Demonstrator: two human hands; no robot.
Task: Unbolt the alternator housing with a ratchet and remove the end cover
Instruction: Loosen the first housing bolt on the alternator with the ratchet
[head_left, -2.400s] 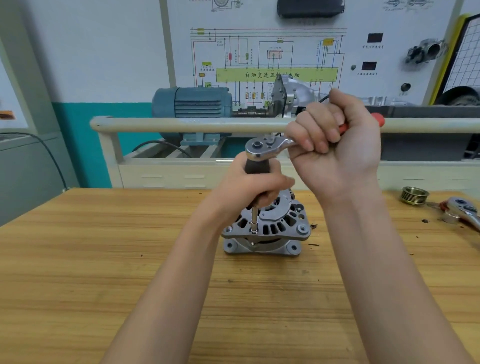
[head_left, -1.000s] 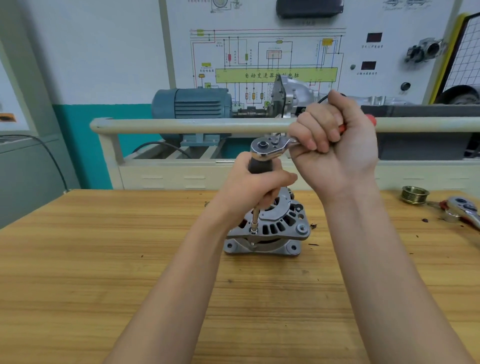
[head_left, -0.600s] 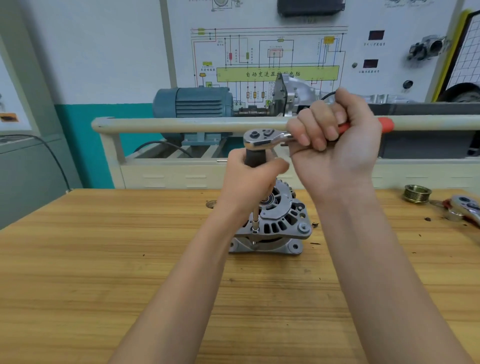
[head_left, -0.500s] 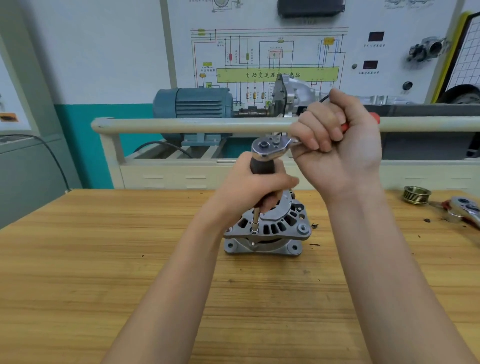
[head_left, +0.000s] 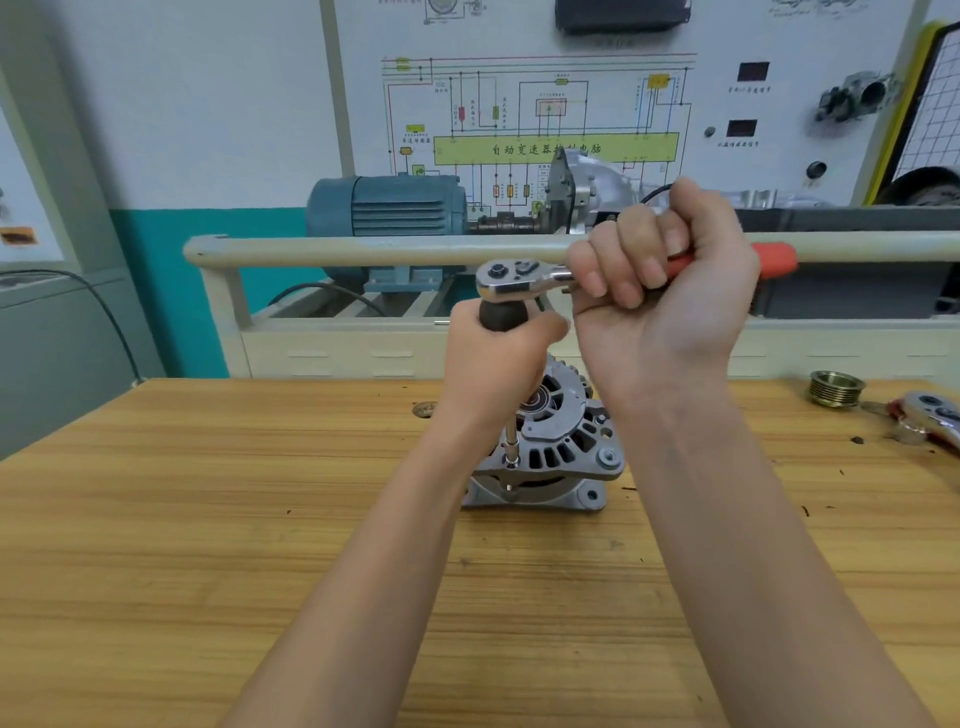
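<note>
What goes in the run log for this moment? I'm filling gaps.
stage: unbolting | left hand: grips extension | right hand: grips ratchet | alternator: cover on

The left hand (head_left: 491, 364) hid the driver's dark grip (head_left: 501, 314); the right hand (head_left: 660, 291) covered most of the ratchet (head_left: 524, 278) handle; the frame's edge cut off a second ratchet (head_left: 932, 418)

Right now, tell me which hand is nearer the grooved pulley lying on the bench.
Right. The right hand grips the ratchet handle, up and left of the pulley. The left hand holds the extension farther left, over the alternator.
</note>
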